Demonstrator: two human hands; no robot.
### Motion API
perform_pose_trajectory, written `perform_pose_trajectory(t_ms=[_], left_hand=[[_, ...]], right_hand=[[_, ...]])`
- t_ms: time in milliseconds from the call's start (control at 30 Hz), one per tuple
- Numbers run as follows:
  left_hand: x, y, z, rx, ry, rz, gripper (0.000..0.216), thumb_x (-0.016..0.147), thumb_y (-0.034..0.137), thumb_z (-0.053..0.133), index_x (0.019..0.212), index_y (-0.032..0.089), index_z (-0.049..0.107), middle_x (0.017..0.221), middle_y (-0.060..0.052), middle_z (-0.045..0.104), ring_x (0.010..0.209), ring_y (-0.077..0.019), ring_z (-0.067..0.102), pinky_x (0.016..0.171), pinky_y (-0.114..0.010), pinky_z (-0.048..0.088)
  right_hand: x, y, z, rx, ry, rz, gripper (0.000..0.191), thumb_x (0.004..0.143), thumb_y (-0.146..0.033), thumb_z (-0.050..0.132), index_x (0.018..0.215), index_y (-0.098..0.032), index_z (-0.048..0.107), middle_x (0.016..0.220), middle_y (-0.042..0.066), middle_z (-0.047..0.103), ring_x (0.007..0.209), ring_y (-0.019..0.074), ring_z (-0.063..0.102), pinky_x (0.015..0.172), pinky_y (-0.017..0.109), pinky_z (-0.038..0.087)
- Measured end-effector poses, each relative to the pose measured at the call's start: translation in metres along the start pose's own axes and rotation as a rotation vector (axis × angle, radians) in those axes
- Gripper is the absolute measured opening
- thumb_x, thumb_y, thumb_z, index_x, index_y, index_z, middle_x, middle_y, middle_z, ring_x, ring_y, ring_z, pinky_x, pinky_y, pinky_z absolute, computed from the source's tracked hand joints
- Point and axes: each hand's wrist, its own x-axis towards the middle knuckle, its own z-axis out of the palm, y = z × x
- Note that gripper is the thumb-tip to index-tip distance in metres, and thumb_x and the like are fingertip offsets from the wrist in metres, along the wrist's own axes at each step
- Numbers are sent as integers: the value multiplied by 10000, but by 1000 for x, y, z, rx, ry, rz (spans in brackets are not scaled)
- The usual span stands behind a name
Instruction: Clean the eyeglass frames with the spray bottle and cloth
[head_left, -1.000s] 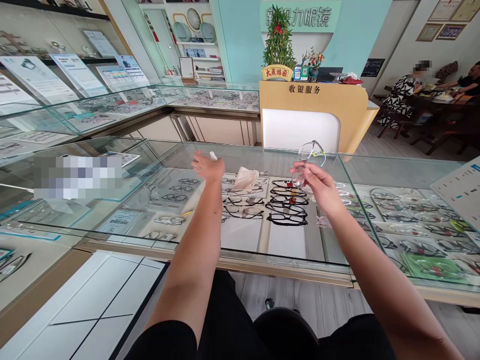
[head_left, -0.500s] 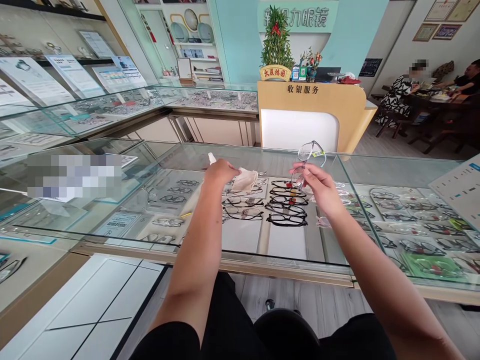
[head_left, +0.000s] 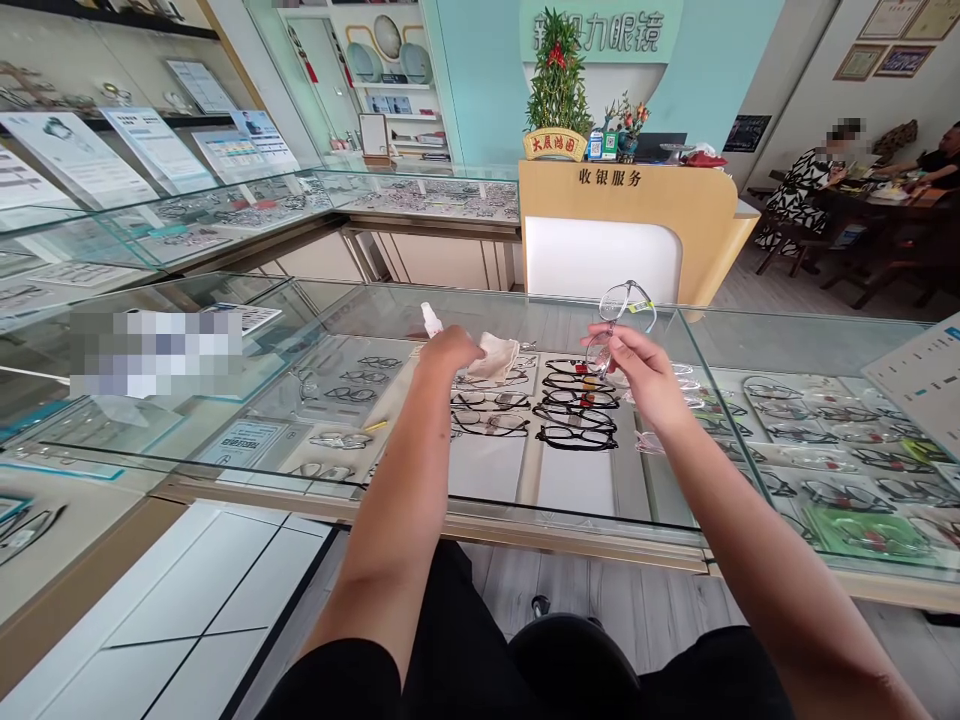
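Observation:
My right hand [head_left: 637, 360] holds a pair of clear-lensed eyeglasses [head_left: 616, 300] upright above the glass counter, fingers closed at one lens. A yellow-green tag or strip shows near one temple of these glasses. My left hand [head_left: 452, 350] is closed, its thumb side at the left edge of a crumpled pale cloth [head_left: 495, 357]; its other fingers are hidden. Just behind this hand, a small white bottle [head_left: 431, 320] leans, its lower part out of sight. Under the glass, black-framed eyeglasses [head_left: 576, 438] lie in a column between my forearms.
The glass display counter [head_left: 480, 497] spans in front of me, with more frames [head_left: 832, 410] inside at right. A blurred-out item [head_left: 157, 350] rests at left. Beyond stands a wooden cashier desk [head_left: 709, 200] with a plant [head_left: 556, 85]. People sit at a table far right.
My left hand has shifted slightly right and nearer to me, so more of the white bottle shows. My right hand and the eyeglasses stay nearly still. The view has shifted a little.

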Motion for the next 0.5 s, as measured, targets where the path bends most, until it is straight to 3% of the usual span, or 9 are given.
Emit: perform_pose_trajectory(t_ms=[100, 233, 367, 500], left_hand=[[-9, 13, -4, 110, -4, -26, 320, 630, 182, 894, 609, 251, 582, 654, -69, 632, 962, -383, 717, 874, -430, 532], [-20, 30, -8, 72, 25, 24, 191, 883, 332, 773, 798, 249, 624, 929, -81, 738, 975, -317, 726, 812, -389, 558], [-30, 42, -2, -385, -159, -4, 170, 925, 373, 789, 952, 233, 695, 1102, -75, 787, 1058, -277, 766, 851, -388, 645], [-41, 51, 9, -723, -384, -45, 254, 831, 238, 877, 1043, 204, 741, 1144, -92, 816, 1056, -261, 792, 934, -436, 682]], right_hand=[[0, -2, 1, -17, 2, 3, 425, 1023, -675, 715, 1189, -306, 846, 1196, 57, 842, 867, 218, 665, 921, 438, 588], [-1, -6, 2, -39, 6, 10, 465, 1001, -710, 719, 1169, -296, 851, 1192, 68, 842, 943, 243, 683, 927, 443, 590], [-1, -7, 4, -28, 2, 20, 472, 1000, -711, 719, 1177, -293, 848, 1209, 69, 846, 941, 235, 679, 933, 433, 580], [-1, -8, 6, -3, -18, 21, 486, 996, -724, 715, 1187, -297, 845, 1168, 62, 853, 914, 232, 688, 934, 430, 576]])
